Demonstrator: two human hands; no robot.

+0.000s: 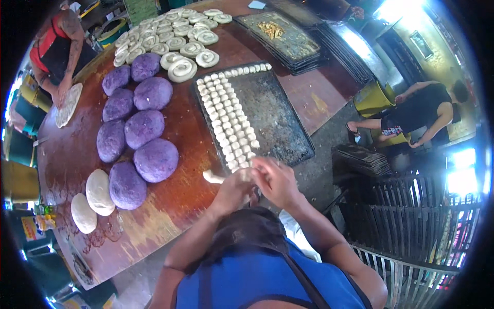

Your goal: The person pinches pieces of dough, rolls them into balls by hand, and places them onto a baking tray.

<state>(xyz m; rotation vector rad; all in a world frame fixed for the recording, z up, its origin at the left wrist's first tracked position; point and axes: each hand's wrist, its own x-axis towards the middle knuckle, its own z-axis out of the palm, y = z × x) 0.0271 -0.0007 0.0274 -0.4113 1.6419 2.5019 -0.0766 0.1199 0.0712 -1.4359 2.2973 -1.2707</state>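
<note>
At the near end of a black baking tray, my left hand and my right hand meet, both with curled fingers around what looks like a pale dough piece, mostly hidden between them. Rows of small white dough balls cover the tray's left part, just beyond my fingers. A short length of white dough lies on the tabletop beside my left hand.
The reddish table holds purple dough mounds, two white ones, coiled dough and stacked trays. Co-workers stand left and right. Stacked trays and metal racks fill the right.
</note>
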